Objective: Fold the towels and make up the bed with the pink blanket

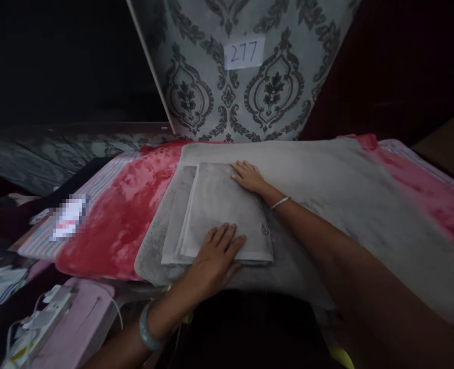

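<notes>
A grey towel (227,205), folded into a rectangle, lies flat on a larger grey cloth (311,159). Its layers are slightly offset at the left side, and a small dark emblem shows near its lower right corner. Across the towel's near edge rests my left hand (217,256), fingers spread and palm down. My right hand (248,176) lies flat at the far right corner of the same towel, its fingers extended. Neither hand grips anything. A jade-coloured bangle (149,328) circles my left wrist, and a thin silver bracelet (280,203) my right.
Under the grey cloth is a red and pink plush blanket (115,215) over a striped cloth (113,166). A patterned wall (230,97) with a "277" paper (244,53) stands behind. A large dark screen (65,61) is at left. A power strip (44,323) lies on a pink surface (80,318).
</notes>
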### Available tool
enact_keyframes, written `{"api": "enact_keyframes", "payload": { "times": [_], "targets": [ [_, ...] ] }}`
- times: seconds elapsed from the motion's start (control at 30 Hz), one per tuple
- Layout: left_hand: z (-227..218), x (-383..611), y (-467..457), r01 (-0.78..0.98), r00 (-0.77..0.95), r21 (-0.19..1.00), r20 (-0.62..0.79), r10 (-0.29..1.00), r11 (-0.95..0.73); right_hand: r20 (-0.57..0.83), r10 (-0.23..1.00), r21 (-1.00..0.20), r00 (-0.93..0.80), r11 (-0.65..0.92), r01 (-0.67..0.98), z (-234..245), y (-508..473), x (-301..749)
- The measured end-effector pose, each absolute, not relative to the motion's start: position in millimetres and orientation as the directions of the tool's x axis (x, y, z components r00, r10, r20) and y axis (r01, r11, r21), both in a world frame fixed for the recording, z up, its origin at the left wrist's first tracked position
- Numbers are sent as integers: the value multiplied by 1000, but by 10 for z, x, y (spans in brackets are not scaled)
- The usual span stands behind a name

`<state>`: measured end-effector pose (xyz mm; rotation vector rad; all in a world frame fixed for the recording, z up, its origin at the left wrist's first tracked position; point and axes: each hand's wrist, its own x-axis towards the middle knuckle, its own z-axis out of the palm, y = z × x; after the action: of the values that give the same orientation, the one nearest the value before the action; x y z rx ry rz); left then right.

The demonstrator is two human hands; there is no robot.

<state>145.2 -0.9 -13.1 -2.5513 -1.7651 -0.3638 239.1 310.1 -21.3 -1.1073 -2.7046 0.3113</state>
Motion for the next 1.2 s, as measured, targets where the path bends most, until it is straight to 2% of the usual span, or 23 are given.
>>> {"api": "enact_keyframes", "payload": {
  "times": [0.1, 0.23, 0.53, 0.67, 1.07, 1.2],
  "targets": [
    [-184, 1660, 87, 928, 341, 55, 267, 901, -368, 51, 734, -321, -677, 654, 685, -231, 3221, 2489],
    [-171, 1807, 146, 925, 371, -44, 327, 869, -378, 70, 657, -342, -750, 722, 601, -280, 3362, 2656],
    [-173, 1965, 228, 900, 413, -64, 445, 795, -431, 55, 656, -471, -752, 682, 560, -304, 3350, 2866],
    [-206, 2068, 239, 895, 415, -65, 480, 772, -441, 55, 707, -451, -705, 648, 614, -251, 3236, 2834],
    [-61, 2007, 225, 849, 528, -159, 286, 800, -504, 45, 820, -344, -570, 549, 762, -96, 3153, 2654],
    [-32, 2069, 254, 828, 560, -174, 261, 786, -533, 58, 836, -332, -546, 532, 779, -79, 3163, 2600]
  ]
}}
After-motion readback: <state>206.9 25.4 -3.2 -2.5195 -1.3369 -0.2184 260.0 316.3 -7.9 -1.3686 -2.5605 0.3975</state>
